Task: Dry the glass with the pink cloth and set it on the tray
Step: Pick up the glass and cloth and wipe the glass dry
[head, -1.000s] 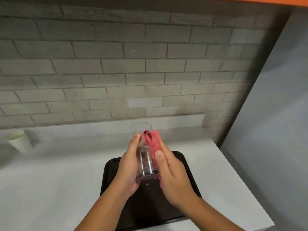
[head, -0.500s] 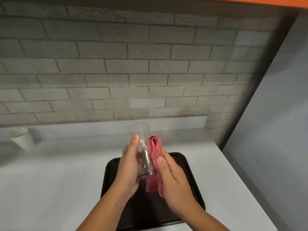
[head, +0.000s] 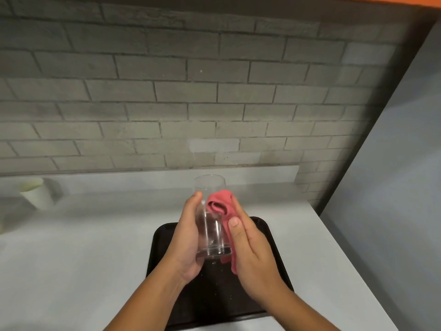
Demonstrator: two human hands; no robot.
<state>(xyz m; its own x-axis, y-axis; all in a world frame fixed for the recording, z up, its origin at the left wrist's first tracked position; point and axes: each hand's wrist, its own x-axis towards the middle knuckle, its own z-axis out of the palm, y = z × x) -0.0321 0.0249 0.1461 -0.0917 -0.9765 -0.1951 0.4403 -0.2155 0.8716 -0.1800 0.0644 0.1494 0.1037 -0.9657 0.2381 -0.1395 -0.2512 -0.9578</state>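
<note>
Since prior frame, pink cloth (head: 220, 206) pressed back against glass (head: 213, 231), left hand (head: 188, 242) gripping glass, right hand (head: 253, 256) pinching cloth, glass clear, rim up, above tray (head: 214, 295).

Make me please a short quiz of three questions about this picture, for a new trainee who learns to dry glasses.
1. True or false: the glass already stands on the tray.
2. Which hand holds the pink cloth against the glass? A) left B) right C) neither
3. Fill in: the white cup stands on the counter, far to the person's ___.

Key
1. False: it is held above the tray.
2. B: the right hand; the left hand grips the glass.
3. left
</note>
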